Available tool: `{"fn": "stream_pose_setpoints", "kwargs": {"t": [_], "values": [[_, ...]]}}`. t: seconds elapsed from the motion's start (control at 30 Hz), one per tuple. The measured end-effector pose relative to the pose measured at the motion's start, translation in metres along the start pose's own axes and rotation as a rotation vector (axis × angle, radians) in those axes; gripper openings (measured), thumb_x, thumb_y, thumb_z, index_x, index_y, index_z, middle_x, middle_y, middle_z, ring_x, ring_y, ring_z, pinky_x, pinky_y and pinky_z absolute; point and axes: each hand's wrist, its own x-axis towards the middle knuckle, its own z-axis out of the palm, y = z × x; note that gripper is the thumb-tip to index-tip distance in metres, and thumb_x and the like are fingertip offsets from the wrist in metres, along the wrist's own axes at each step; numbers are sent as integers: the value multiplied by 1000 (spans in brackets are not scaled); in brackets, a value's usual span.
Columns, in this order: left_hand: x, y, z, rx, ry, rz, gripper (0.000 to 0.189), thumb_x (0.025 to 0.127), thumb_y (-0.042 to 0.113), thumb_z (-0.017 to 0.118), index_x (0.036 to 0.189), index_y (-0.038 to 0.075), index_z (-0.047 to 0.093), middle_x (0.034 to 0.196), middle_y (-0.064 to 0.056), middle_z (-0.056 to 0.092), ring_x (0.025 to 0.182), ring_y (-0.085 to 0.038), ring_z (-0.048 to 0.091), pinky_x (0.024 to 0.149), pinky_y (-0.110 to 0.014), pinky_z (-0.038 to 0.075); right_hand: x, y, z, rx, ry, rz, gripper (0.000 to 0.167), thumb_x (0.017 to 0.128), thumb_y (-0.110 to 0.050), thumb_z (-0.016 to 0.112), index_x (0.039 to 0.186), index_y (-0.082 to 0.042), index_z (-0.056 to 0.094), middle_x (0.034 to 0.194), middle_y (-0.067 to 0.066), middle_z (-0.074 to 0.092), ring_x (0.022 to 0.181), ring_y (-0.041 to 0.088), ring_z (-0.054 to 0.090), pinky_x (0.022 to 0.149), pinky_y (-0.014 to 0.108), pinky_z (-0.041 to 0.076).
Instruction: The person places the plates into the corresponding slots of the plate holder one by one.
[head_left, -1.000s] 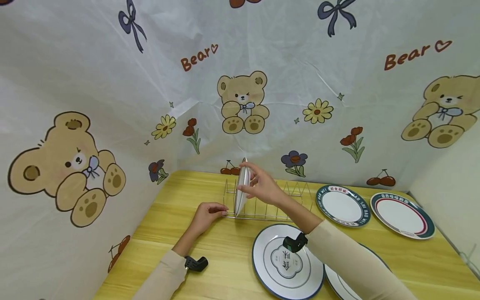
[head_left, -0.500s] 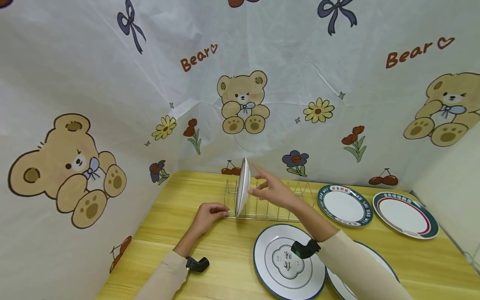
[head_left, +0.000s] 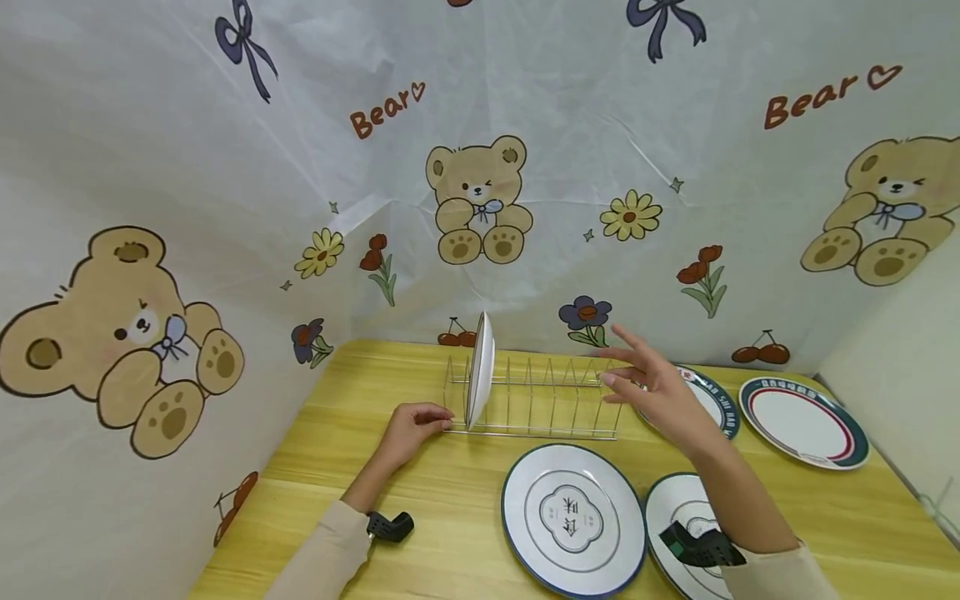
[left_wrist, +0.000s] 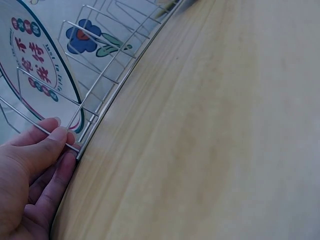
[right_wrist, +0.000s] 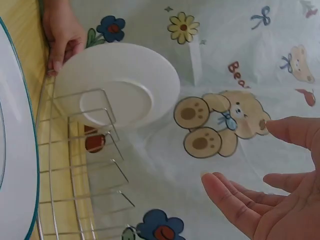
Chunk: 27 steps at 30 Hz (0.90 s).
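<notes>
Plate (head_left: 481, 375) on edge, centre frame, propped by rack (head_left: 540, 434) wires; left hand (head_left: 408, 432) grip pinches rack's left end, presumably steadying it; right hand (head_left: 660, 396) grip spread, empty, right of centre.

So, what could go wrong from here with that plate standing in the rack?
The upright plate might tip, since thin wires seem to support it and the right hand isn't touching it. A tug from the left hand, whose fingers pinch the rack's corner, could shift the wire rack. The two front plates lie so close that a nudge might knock them together.
</notes>
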Motion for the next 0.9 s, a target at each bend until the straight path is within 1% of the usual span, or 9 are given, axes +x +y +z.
{"fn": "stream_pose_setpoints", "kwargs": {"t": [0.07, 0.13, 0.27, 0.37, 0.47, 0.6, 0.73, 0.8, 0.9], "values": [[-1, 5, -1, 11, -3, 0, 12, 89, -2, 75, 101, -3, 78, 99, -17, 76, 93, -36, 72, 78, -27, 59, -9, 1, -13, 5, 35, -13, 72, 105, -20, 60, 164, -26, 19, 149, 24, 46, 113, 14, 65, 84, 31, 60], [-2, 12, -3, 14, -9, 1, 12, 89, -3, 74, 101, -4, 77, 98, -17, 76, 93, -36, 72, 78, -26, 58, -19, 3, -26, 1, 77, -17, 69, 105, -20, 58, 163, -27, 21, 148, 22, 48, 110, 7, 66, 84, 28, 59], [-6, 23, -5, 2, -16, 14, 11, 89, -4, 74, 100, -6, 76, 98, -17, 76, 91, -34, 72, 78, -25, 58, -37, 12, -51, -4, 160, -28, 62, 107, -17, 55, 162, -26, 28, 144, 6, 56, 111, 5, 67, 85, 19, 56], [-7, 25, -4, -1, -14, 24, 11, 89, -4, 74, 100, -5, 77, 97, -16, 76, 90, -31, 72, 77, -24, 58, -48, 23, -71, 44, 205, -48, 59, 106, -12, 54, 160, -22, 32, 139, -5, 60, 107, 4, 68, 84, 16, 55], [-8, 24, -2, 3, -6, 29, 10, 89, -3, 74, 99, -4, 77, 96, -15, 76, 88, -28, 72, 76, -23, 57, -55, 35, -89, 133, 237, -59, 58, 106, -8, 54, 160, -19, 34, 134, -7, 62, 106, 2, 68, 81, 17, 56], [-8, 23, 0, 4, 5, 26, 9, 88, -4, 75, 97, -4, 77, 95, -15, 76, 87, -28, 72, 74, -22, 57, -62, 50, -112, 166, 293, -60, 57, 105, -5, 53, 158, -16, 36, 129, -9, 64, 104, -1, 67, 78, 15, 56], [-6, 17, 2, 5, 3, 12, 10, 88, -4, 74, 98, -4, 77, 96, -15, 76, 89, -30, 72, 75, -21, 57, -70, 63, -139, 143, 379, -5, 56, 105, -8, 55, 157, -20, 39, 123, -16, 66, 99, -5, 67, 75, 12, 54], [-4, 11, 2, 6, 2, 5, 10, 88, -4, 74, 98, -4, 77, 96, -16, 76, 90, -31, 72, 75, -21, 57, -76, 70, -150, 109, 440, 60, 56, 105, -14, 58, 157, -24, 40, 120, -21, 65, 94, -8, 67, 72, 10, 53], [-1, 2, 2, -5, 3, -3, 11, 88, -2, 75, 99, -3, 77, 98, -16, 76, 91, -32, 72, 76, -22, 57, -83, 84, -164, 100, 514, 150, 57, 103, -21, 61, 156, -26, 41, 118, -22, 62, 91, -11, 65, 69, 9, 53]]}}
